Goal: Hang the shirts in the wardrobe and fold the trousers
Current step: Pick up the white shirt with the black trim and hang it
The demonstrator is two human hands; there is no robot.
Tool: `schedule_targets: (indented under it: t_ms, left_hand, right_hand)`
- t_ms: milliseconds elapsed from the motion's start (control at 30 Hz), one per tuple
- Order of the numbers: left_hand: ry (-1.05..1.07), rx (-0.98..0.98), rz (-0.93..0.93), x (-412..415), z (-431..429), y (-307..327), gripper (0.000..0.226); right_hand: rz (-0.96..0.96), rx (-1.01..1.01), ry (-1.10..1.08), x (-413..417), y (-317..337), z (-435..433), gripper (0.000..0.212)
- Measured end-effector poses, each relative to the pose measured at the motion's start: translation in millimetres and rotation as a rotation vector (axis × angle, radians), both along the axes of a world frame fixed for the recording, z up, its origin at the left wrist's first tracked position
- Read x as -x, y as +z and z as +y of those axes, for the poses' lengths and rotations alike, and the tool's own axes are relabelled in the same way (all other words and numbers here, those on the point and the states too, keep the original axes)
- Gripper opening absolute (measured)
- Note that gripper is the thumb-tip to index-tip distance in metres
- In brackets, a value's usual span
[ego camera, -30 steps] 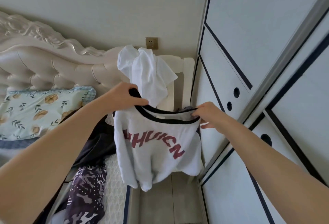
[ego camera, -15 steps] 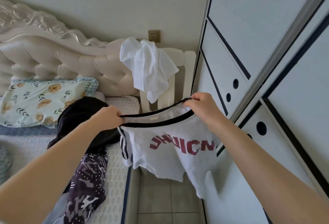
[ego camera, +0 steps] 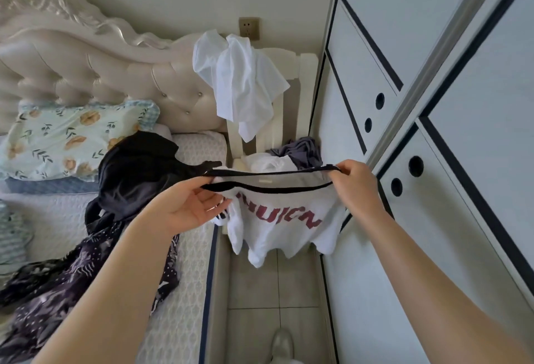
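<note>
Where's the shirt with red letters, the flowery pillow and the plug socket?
shirt with red letters point(ego camera: 274, 236), head view, white front below the letters.
flowery pillow point(ego camera: 75, 138), head view, middle of its top.
plug socket point(ego camera: 249, 28), head view, centre of its plate.

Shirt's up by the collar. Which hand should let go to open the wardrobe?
Right, probably. The right hand pinches the shirt by its collar just beside the wardrobe door; the left hand holds the other end over the bed edge.
</note>
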State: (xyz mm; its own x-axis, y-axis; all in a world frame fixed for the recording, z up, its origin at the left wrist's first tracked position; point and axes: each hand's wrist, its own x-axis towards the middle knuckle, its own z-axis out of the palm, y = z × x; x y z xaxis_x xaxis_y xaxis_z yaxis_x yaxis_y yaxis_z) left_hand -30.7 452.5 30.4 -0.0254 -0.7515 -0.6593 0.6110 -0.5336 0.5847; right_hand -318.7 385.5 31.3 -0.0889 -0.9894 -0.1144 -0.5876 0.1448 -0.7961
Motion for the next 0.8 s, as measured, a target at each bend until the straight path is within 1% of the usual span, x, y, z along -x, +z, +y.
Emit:
schedule_targets:
  t_ms: [33,100,233,333,433,567,667,700,733,767,800]
  left_hand:
    - [-0.01,0.014,0.037,2.9,7.8,0.7,0.024]
    - [-0.04,0.028,0.047,4.6,21.7,0.7,0.028]
    - [-0.099,0.057,0.011,-0.8,54.8,-4.3,0.031]
    - [-0.079,0.069,-0.049,-6.7,83.4,-13.4,0.032]
    - [-0.053,0.066,-0.052,-10.9,114.3,-24.1,0.029]
    - [-0.007,0.003,0.051,-6.8,153.4,-33.2,0.02]
    - [0.002,-0.051,0.164,6.8,181.4,-32.2,0.014]
    - [-0.004,-0.052,0.224,11.7,190.7,-31.9,0.028]
    - [-0.019,-0.045,0.294,16.0,199.9,-33.1,0.049]
    - [-0.033,-0.037,0.356,19.6,207.9,-35.8,0.064]
    - [-0.04,-0.033,0.401,23.9,215.8,-37.6,0.072]
  right_hand:
    - [0.013,-0.002,-0.002,2.5,-1.5,7.5,0.019]
    - [0.012,0.0,-0.009,6.7,-5.7,23.2,0.013]
    - [-0.065,0.017,-0.011,9.7,-14.8,67.2,0.02]
    - [-0.102,0.002,-0.018,7.9,-20.6,110.8,0.015]
    - [-0.165,-0.06,-0.068,3.5,-28.1,157.4,0.012]
    - [-0.345,-0.153,-0.2,1.5,-28.4,221.1,0.006]
    - [-0.452,-0.167,-0.317,6.5,-21.7,263.5,0.005]
    - [-0.479,-0.16,-0.35,9.1,-19.4,276.7,0.006]
    - [-0.507,-0.151,-0.376,12.0,-17.9,289.2,0.006]
    - [-0.538,-0.14,-0.4,15.0,-16.6,301.1,0.007]
    - [-0.572,-0.128,-0.429,19.0,-15.6,313.3,0.008]
